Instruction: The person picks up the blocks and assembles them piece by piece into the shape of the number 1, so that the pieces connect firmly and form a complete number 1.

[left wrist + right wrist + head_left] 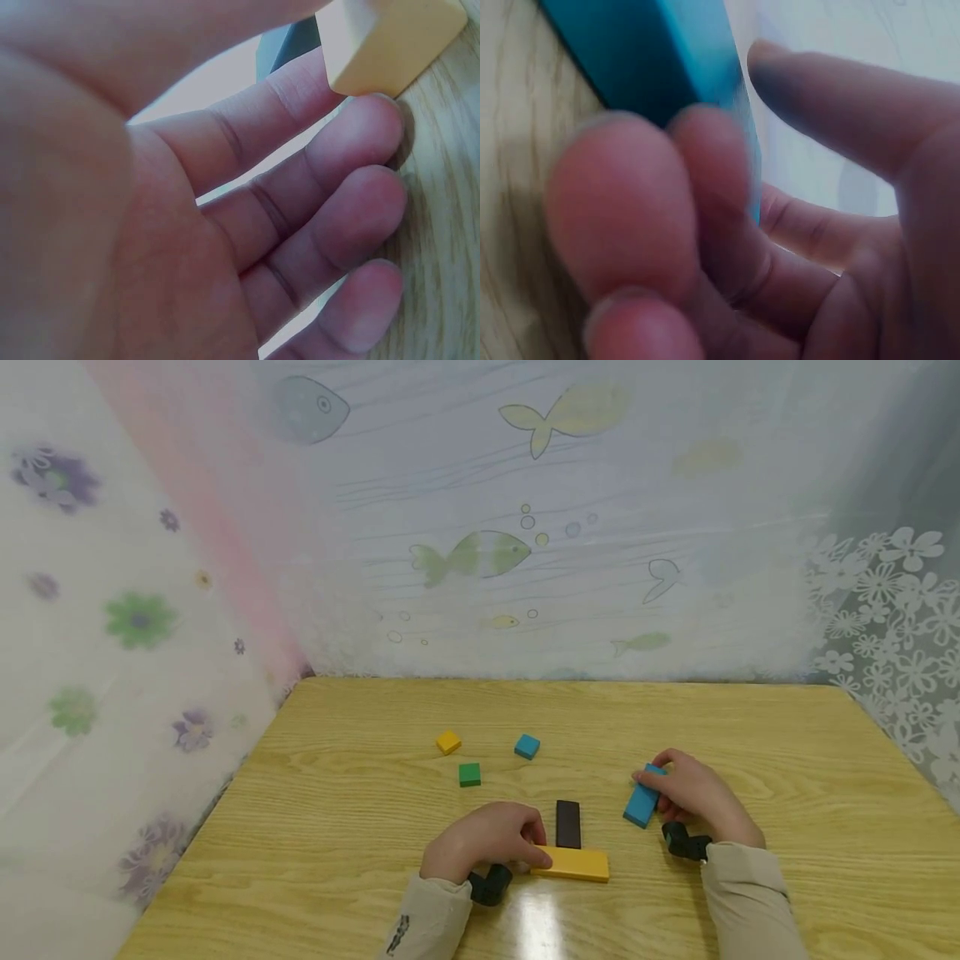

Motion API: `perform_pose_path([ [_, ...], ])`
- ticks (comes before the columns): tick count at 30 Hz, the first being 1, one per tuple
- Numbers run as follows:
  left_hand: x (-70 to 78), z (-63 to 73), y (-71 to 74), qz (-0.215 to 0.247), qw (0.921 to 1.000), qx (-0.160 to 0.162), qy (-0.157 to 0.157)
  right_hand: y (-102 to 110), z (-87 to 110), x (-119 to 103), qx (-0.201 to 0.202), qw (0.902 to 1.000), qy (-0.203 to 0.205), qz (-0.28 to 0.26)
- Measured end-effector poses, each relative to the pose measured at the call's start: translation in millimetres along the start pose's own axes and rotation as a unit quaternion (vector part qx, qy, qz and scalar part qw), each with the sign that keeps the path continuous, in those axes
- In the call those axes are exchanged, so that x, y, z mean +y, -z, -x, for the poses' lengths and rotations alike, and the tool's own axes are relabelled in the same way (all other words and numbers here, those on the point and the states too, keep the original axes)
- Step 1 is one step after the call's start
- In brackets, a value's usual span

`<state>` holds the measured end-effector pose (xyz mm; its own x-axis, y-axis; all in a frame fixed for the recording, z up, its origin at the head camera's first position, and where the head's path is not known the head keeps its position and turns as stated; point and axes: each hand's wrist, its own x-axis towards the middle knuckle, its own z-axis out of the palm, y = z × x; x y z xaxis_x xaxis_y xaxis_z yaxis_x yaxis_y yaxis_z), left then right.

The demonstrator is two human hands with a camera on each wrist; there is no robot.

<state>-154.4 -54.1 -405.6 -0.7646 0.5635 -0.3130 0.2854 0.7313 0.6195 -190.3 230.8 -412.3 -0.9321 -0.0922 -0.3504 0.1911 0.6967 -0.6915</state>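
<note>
My left hand pinches the left end of a long yellow block, which lies flat on the table. Touching or very near its far edge, a dark brown block points away from me. In the left wrist view, the fingertips meet the corner of the yellow block; the other fingers are loosely bent. To the right, my right hand holds a long blue block by its far end, set at a slant. The right wrist view shows fingers against the blue block, close to the wooden surface.
Farther back lie a small yellow block, a small green block and a small blue block. Patterned curtains hang behind and beside the wooden table. Each wrist bears a black camera.
</note>
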Motion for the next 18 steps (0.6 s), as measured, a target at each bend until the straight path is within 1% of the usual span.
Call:
perform_pose_path([
  [10, 0.6, 0.5, -0.1, 0.002, 1.0000, -0.002, 0.000, -6.3, 1.3, -9.0, -0.005, 0.9999, 0.005, 0.008],
  [18, 0.2, 0.2, -0.6, 0.004, 1.0000, -0.002, -0.001, -9.9, 2.0, -12.7, -0.010, 0.9989, 0.019, 0.041],
])
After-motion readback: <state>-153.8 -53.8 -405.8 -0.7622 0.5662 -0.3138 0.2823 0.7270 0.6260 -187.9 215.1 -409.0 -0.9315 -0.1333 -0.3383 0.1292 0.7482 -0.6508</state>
